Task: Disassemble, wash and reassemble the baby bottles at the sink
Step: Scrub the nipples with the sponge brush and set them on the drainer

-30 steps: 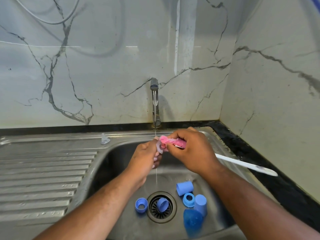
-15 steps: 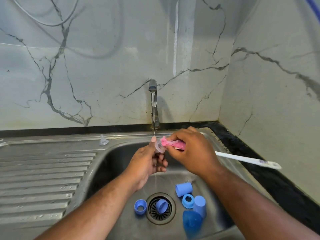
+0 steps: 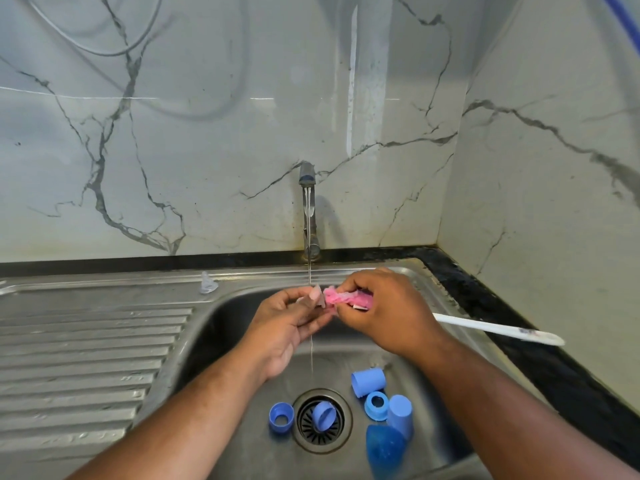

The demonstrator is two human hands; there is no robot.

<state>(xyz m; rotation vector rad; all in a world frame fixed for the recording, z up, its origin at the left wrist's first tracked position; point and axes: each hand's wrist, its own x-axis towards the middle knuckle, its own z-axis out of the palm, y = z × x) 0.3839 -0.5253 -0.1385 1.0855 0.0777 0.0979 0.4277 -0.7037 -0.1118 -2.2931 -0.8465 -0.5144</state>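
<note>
Pinching one small clear teat (image 3: 307, 299) between thumb and fingertips, the left hand (image 3: 287, 329) holds it under the thin stream of water (image 3: 310, 271) that falls from the single tap (image 3: 308, 202). The right hand (image 3: 384, 313) has its grip curled tight round one bottle brush (image 3: 343, 298), whose pink head touches the teat while its white handle sticks out to the right over the sink's edge. A second clear teat (image 3: 207, 284) sits alone on the back rim of the sink (image 3: 221, 327), well apart from the hands. Six blue pieces lie on the basin floor: one collar (image 3: 281, 418) just left of the drain (image 3: 304, 433), one round piece (image 3: 323, 414) tilted on the drain grate, one cap (image 3: 368, 381) lying on its side, a second collar (image 3: 376, 405) just beside it, a second cap (image 3: 400, 415) standing upright, and one translucent bottle body (image 3: 384, 448) nearest the camera. The ribbed steel drainboard (image 3: 86, 358) stretches to the left. A black surface (image 3: 519, 323) borders the sink at the back and right, meeting two walls of white marble (image 3: 207, 150) with grey veins in a corner.
</note>
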